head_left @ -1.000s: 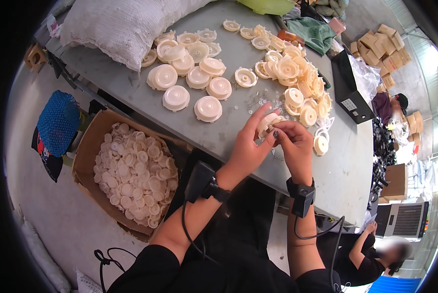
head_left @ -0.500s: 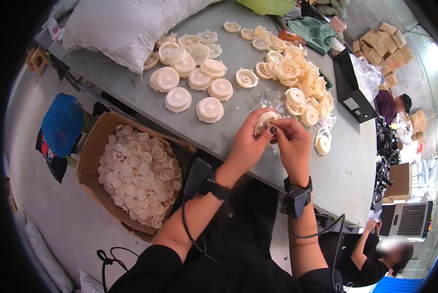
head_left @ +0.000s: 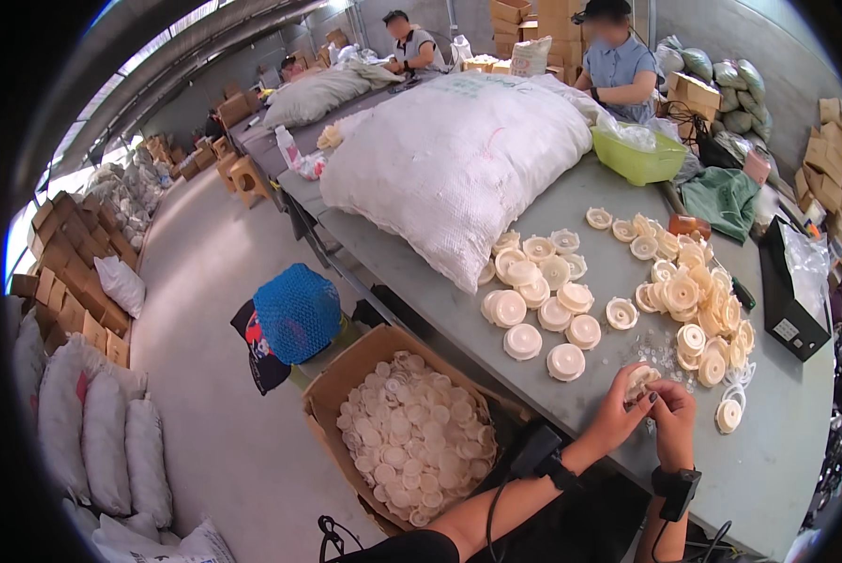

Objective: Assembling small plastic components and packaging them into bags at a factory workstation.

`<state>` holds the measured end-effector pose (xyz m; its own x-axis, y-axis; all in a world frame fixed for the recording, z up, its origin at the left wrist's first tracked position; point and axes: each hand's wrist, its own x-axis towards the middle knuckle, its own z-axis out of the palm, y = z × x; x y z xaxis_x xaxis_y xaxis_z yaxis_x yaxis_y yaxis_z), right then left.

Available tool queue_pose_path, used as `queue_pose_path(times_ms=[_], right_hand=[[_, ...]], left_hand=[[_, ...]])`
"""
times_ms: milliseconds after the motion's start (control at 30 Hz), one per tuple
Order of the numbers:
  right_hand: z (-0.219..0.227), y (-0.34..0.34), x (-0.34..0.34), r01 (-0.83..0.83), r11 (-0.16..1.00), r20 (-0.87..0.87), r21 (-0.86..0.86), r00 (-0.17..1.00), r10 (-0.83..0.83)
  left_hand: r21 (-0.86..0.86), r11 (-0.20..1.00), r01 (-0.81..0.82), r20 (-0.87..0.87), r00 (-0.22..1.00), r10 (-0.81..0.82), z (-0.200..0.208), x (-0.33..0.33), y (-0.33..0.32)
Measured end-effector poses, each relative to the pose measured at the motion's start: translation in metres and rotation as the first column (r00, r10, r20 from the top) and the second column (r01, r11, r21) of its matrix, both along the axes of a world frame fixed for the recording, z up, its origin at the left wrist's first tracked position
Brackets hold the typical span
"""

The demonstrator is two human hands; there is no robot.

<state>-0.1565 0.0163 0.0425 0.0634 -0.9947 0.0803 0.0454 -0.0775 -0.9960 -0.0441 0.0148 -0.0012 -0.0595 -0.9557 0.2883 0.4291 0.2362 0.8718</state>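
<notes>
In my left hand [head_left: 616, 418] I hold a round cream plastic cap [head_left: 639, 379], gripped at its edge above the near side of the grey table [head_left: 618, 206]. My right hand [head_left: 674, 413] meets it there, thumb and fingers pinched together against the cap; whatever is between those fingertips is hidden. Just beyond my hands lie scattered small clear rings [head_left: 660, 353]. A loose group of cream caps [head_left: 565, 361] sits to the left of these, and a heaped pile of caps [head_left: 683, 291] lies beyond and to the right. Near my right hand are white rings [head_left: 738, 389] and a single cap [head_left: 728, 416].
Beside the table, on the floor, a cardboard box [head_left: 322, 385] holds many pale discs. A big white sack [head_left: 458, 159] fills the table's far left. Farther off are a green basket [head_left: 638, 155], a black box [head_left: 796, 291] and two people [head_left: 622, 70] working at the back.
My view has swung left and up, bringing the sack, the aisle and the people at the back into sight. Both hands keep together on the cap.
</notes>
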Motion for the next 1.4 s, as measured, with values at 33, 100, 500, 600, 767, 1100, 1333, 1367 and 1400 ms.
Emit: queue_pose_path(times_ms=[33,100,500,600,767,1100,1333,1367,1400], right_hand=[[0.002,-0.001,0.002,-0.015,1.000,0.043,0.027,0.999,0.014],[0.004,-0.001,0.004,-0.026,0.998,0.088,0.053,0.996,0.021],[-0.002,-0.003,0.011,0.102,0.990,-0.035,-0.094,0.994,-0.105],[-0.006,0.000,0.012,0.139,0.978,-0.093,-0.157,0.984,-0.154],[-0.004,0.004,0.012,0.152,0.977,-0.112,-0.148,0.979,-0.169],[0.005,-0.004,0.013,0.218,0.971,-0.079,-0.100,0.971,-0.226],[0.005,-0.007,-0.010,0.037,0.999,-0.181,0.006,0.983,-0.035],[0.005,-0.005,-0.011,0.056,0.998,-0.193,0.009,0.980,-0.053],[0.004,-0.004,-0.012,0.065,0.998,-0.215,0.006,0.975,-0.062]], left_hand=[[-0.004,1.000,-0.021,-0.010,1.000,0.021,0.001,0.000,-0.002],[-0.008,0.999,-0.037,-0.019,0.999,0.036,0.000,-0.001,-0.006],[0.052,0.997,0.062,-0.027,0.998,-0.061,0.004,0.007,-0.010],[0.059,0.997,0.040,0.013,0.999,-0.041,0.008,0.007,-0.005],[0.026,1.000,0.008,0.072,0.997,-0.009,0.007,0.006,-0.002],[0.026,1.000,0.006,0.082,0.997,-0.008,0.003,0.010,-0.009],[0.021,0.999,0.040,0.084,0.996,-0.042,0.008,0.006,-0.007],[0.041,0.996,0.075,0.089,0.993,-0.079,0.011,0.006,-0.007],[0.059,0.992,0.110,0.094,0.989,-0.115,0.013,0.006,-0.008]])
